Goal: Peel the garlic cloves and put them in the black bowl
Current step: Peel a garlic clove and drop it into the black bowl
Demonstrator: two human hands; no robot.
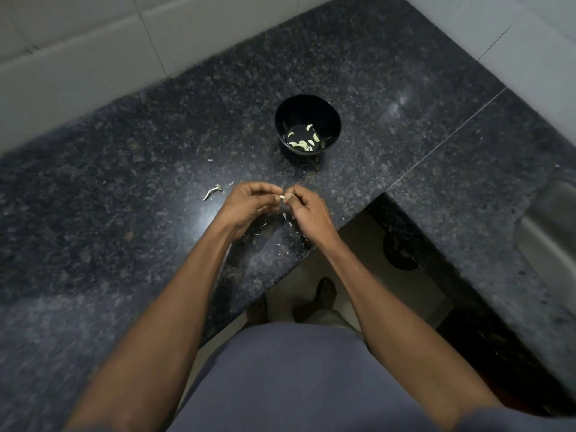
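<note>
The garlic clove (282,197) I see pinched between the fingers of both hands, left hand (249,204) and right hand (307,213), with the black bowl (308,124) straight ahead beyond them on the worktop (124,182).

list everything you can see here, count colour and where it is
black bowl: one, black, on the counter beyond the hands
peeled garlic cloves: about nine, pale cream, in the bottom of the black bowl
garlic clove: one, whitish, pinched between both hands above the counter
garlic stem: one, pale grey, on the counter left of the hands
skin scraps: several, white, scattered on the counter under and around the hands
counter: one, dark speckled granite, L-shaped, fills most of the view
wall tiles: several, white, behind the counter
floor: pale, below the counter's inner corner
left hand: one, fingers curled, grip on the clove
right hand: one, fingers curled, grip on the clove
feet: two, on the floor
</note>
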